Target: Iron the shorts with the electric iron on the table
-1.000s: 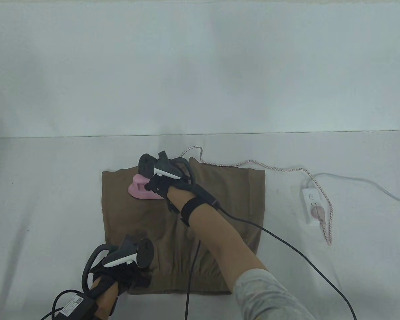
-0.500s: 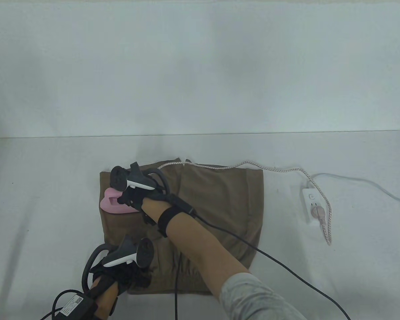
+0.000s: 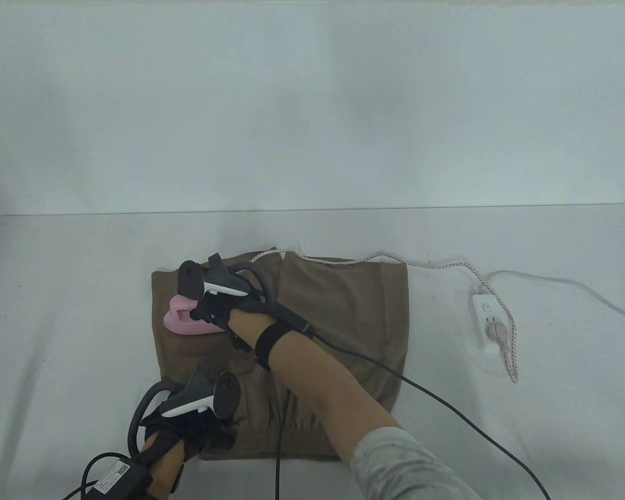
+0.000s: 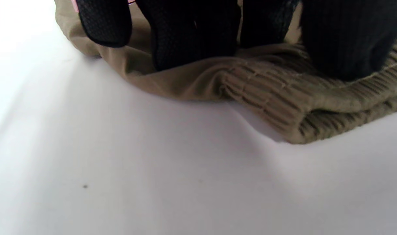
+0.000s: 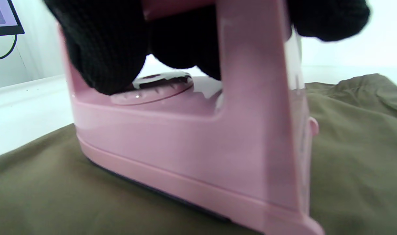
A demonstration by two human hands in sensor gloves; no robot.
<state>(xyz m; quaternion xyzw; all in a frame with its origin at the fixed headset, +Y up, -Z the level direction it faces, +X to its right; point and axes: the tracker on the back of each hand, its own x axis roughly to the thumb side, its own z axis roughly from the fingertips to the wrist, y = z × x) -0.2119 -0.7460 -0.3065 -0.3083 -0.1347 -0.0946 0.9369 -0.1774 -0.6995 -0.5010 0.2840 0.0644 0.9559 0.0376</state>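
- Right hand (image 3: 216, 307) has its grip wrapped round the handle of the pink iron (image 3: 187, 320); the right wrist view shows its fingers (image 5: 100, 49) curled through the handle opening.
- Change: a second ago the iron sat nearer the middle of the far part of the shorts (image 3: 338, 312); half a second ago it had reached the left edge; now it has edged back a little to the right. I read this as the end of a leftward stroke, turning back.
- Soleplate lies flat on the cloth in the right wrist view.
- Left hand (image 3: 198, 422) presses the near-left corner; in the left wrist view its fingers (image 4: 191, 32) lie on the ribbed waistband (image 4: 302, 101), not curled round it. It has not moved.
- Shorts lie spread mid-table (image 3: 57, 291); the right half looks not yet passed over in this stroke.
- Count: one iron, one pair of shorts, one power strip (image 3: 485, 323), one braided cord (image 3: 437, 264) plugged in, two hands.
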